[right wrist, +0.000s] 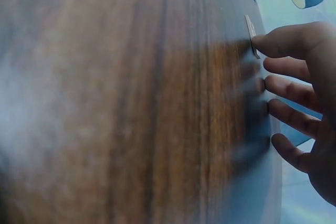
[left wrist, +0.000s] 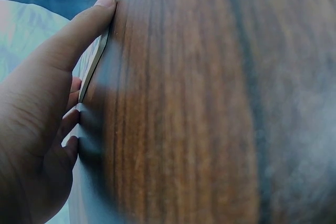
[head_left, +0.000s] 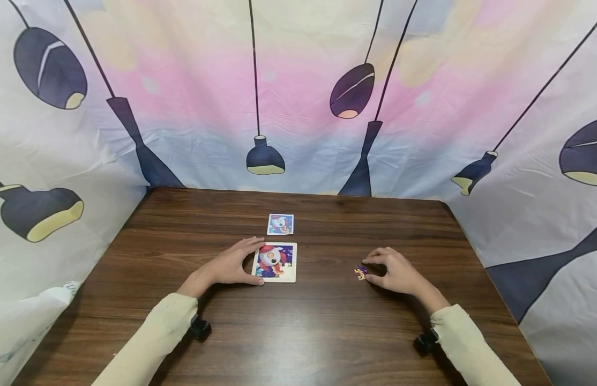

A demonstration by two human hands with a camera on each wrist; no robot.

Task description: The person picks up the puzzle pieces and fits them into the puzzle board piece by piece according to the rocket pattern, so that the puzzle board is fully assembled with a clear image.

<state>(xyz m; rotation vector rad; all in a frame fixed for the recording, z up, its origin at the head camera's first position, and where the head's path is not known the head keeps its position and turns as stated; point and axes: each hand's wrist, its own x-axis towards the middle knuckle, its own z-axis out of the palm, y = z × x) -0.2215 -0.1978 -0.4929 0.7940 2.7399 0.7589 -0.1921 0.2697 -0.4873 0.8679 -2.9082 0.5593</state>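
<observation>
A square jigsaw puzzle (head_left: 274,262) in a pale frame lies on the table, its picture a white round-faced figure in red on purple. Pale bare patches show at its lower right. My left hand (head_left: 233,262) holds the frame by its left side, thumb at the lower edge and fingers at the top corner. In the left wrist view the thumb presses the frame's edge (left wrist: 94,69). To the right, my right hand (head_left: 392,271) has thumb and forefinger at a small purple and orange jigsaw piece (head_left: 360,272). The right wrist view shows the thumb against the thin piece (right wrist: 250,27).
Behind the puzzle lies a small picture card (head_left: 281,224) with a similar image. The dark wood table (head_left: 303,332) meets a hanging cloth (head_left: 298,96) printed with lamps at its back and sides.
</observation>
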